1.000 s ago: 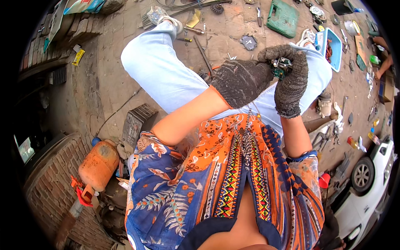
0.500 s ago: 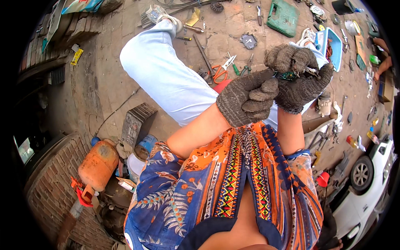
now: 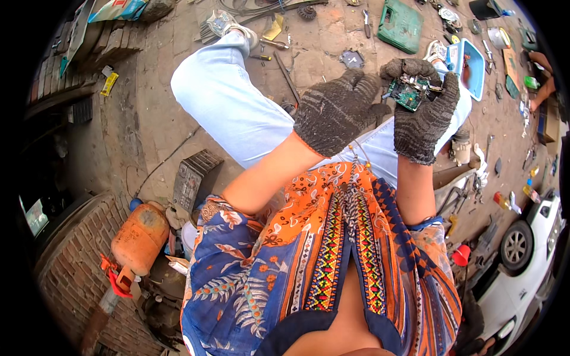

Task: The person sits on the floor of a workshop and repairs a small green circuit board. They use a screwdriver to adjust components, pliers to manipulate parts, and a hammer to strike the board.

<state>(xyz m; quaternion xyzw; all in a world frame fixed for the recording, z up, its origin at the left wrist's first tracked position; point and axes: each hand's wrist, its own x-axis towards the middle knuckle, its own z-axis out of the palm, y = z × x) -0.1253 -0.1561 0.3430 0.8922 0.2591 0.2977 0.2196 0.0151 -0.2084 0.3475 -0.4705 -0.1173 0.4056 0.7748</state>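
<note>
Resting in right-hand fingers (image 3: 409, 66) — green circuit board (image 3: 407, 100), silvery metal parts (image 3: 413, 82)

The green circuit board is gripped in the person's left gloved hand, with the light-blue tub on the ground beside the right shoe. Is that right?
Not quite: the head view shows the green circuit board gripped in the right gloved hand, not the left gloved hand. The light-blue tub is on the ground beside the right shoe, as stated.

Left hand (image 3: 337, 114) gloved, fingers straightened, thumb apart; right hand (image 3: 420, 127) gloved, fingers curled. Both forearms (image 3: 270, 173) bare, extended forward.
</note>
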